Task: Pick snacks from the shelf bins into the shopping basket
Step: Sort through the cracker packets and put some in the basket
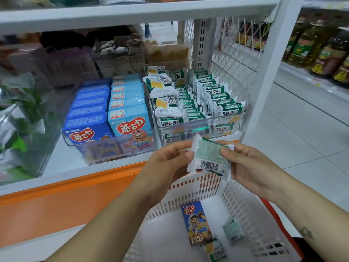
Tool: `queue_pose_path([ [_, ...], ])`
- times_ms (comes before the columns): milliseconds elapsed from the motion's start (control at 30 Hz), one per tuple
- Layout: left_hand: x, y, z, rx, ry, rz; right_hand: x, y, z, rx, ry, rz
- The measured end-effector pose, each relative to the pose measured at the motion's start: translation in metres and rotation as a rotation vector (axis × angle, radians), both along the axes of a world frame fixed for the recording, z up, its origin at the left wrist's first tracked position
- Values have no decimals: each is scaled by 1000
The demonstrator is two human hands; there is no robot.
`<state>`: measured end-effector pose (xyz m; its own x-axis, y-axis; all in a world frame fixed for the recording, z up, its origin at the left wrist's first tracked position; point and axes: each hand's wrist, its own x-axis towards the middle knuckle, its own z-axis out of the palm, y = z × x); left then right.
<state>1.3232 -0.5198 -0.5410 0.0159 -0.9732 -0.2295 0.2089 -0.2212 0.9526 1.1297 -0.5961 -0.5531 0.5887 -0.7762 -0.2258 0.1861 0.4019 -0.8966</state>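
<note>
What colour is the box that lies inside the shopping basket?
The box is dark blue with a red label; the head view shows it.

White slotted plastic basket [188, 195] open-topped; green-and-white foil packet [209, 156] over its far rim; floor bare left of dark-blue cardboard box [196, 223].

Snack packet [208, 157] between both hands, above basket [243, 203]

Reads 蘑古力 on blue boxes [85, 136] beyond the basket [198, 188], 好吃点 on green packets [224, 108] beyond it, 装饰饼干 on the box [197, 223] inside.
</note>
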Motion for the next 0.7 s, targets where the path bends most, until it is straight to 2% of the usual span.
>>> queue_pose_path([
  [100,1,-2,3,4,9,28,-3,1,4,6,-27,52],
  [167,1,-3,6,-17,-65,47,-4,3,8,-86,-9,18],
  [267,2,-9,18,-176,-493,109,-2,2,26,-382,128,-166],
  [300,3,-11,23,-255,-644,141,0,-1,33,-504,189,-247],
  [367,8,-18,37,-406,-833,202,2,-15,46,-795,375,-394],
  [467,24,-34,51,-569,-1006,299,8,-45,59,-1166,591,-514],
  [567,41,-52,57,-639,-1143,380,14,-86,60,-1534,881,-563],
  [633,51,-62,60,-651,-1210,399,15,-110,54,-1634,1072,-493],
  [700,59,-71,60,-622,-1252,398,16,-117,48,-1551,1218,-350],
])
